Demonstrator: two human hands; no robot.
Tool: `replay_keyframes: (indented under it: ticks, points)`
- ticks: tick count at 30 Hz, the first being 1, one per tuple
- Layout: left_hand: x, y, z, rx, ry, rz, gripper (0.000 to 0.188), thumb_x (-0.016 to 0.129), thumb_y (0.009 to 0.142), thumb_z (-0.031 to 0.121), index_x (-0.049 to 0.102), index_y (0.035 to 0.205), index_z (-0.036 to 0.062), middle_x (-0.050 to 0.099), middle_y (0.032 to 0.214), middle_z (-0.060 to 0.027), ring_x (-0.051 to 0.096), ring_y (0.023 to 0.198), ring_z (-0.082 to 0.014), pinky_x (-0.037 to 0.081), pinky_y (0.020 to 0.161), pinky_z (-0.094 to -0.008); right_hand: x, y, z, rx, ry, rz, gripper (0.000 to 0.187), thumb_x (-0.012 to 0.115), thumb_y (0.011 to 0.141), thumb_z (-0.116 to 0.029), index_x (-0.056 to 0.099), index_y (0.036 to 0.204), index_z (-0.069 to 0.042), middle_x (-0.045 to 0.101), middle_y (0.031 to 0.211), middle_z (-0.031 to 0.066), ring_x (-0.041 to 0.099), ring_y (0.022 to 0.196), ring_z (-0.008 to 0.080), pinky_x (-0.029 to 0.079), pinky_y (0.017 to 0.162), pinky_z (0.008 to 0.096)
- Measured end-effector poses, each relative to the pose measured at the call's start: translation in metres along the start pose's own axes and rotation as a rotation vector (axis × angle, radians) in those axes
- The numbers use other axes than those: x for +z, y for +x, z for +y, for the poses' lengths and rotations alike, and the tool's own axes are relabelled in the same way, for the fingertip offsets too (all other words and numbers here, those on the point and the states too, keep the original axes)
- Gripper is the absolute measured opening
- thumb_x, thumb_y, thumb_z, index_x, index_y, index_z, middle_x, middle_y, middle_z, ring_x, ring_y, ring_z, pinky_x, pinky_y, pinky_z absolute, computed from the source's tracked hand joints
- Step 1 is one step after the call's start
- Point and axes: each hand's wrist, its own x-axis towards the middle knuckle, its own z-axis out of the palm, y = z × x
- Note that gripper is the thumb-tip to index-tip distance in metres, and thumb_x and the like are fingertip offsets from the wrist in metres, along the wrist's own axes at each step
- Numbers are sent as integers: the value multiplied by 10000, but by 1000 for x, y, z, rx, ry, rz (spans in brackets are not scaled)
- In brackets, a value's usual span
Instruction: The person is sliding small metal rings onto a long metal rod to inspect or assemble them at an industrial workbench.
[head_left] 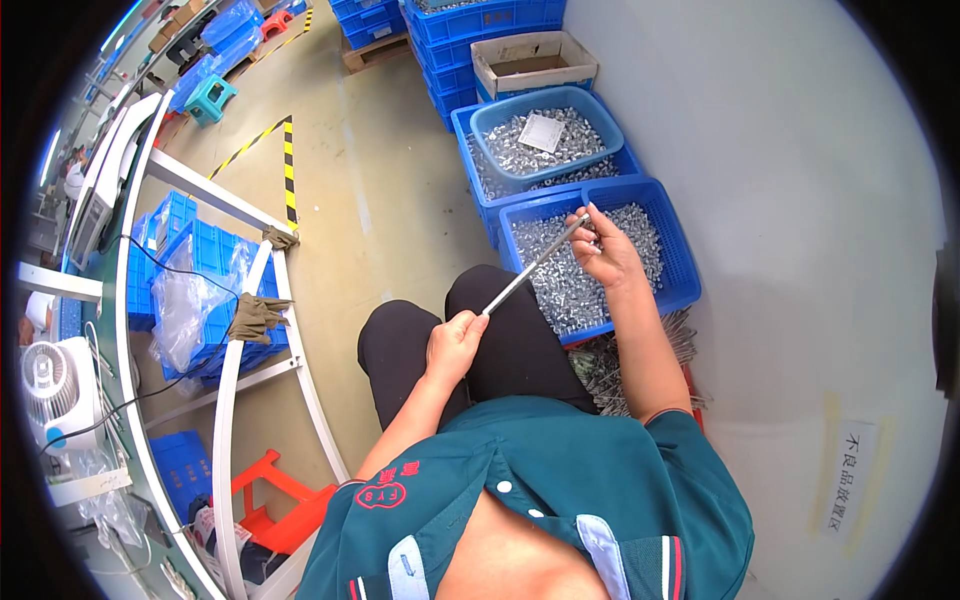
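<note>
A thin, straight metal rod (535, 267) slants over my lap, rising from lower left to upper right. My left hand (455, 345) is closed round its near end, above my thighs. At the far end my right hand (608, 255) pinches the rod's tip between thumb and fingers; whether a small part sits there too is hard to make out. Below the right hand stands a blue plastic crate (683, 240) full of small shiny metal pieces (560, 290), which look like nuts or sleeves. More long thin metal rods (605, 372) lie beside my right hip, partly hidden by my arm.
Beyond the crate, a light-blue tub (603, 125) of similar pieces carries a white card (541, 133). An open carton (535, 62) and stacked blue crates (440, 80) stand farther back. A white-framed workbench (235, 400) runs along my left, with a red stool (270, 490) under it. A wall borders my right.
</note>
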Motion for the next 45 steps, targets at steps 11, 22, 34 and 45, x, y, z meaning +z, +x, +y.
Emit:
replay_keyframes:
  ticks: [11,22,34,45]
  points:
    - [0,0,1,10,10,-6,381,552,888,362,529,682,43,469,517,-134,481,462,-287,377,465,-375,2,-7,-12,108,-293,-32,151,528,922,-180,551,854,-47,457,688,11,357,481,41,257,350,149]
    - [2,0,-1,-16,-33,-3,370,565,886,343,519,681,38,441,507,-118,440,440,-233,359,456,-360,-4,-10,0,-17,-276,-67,223,488,950,-184,549,1049,6,476,714,14,380,510,48,297,399,163]
    - [1,0,-1,-18,-72,-4,375,571,885,324,492,665,30,406,505,-120,386,434,-214,342,448,-355,-6,-8,-13,5,-345,-47,164,555,915,-170,591,991,-29,514,754,6,375,540,51,288,418,163]
    - [-1,-1,3,13,-7,-17,356,578,879,326,533,676,38,459,515,-118,456,442,-233,370,456,-354,23,-32,-32,-122,-1083,64,159,642,845,-185,580,902,-50,424,612,-79,329,485,10,226,424,171]
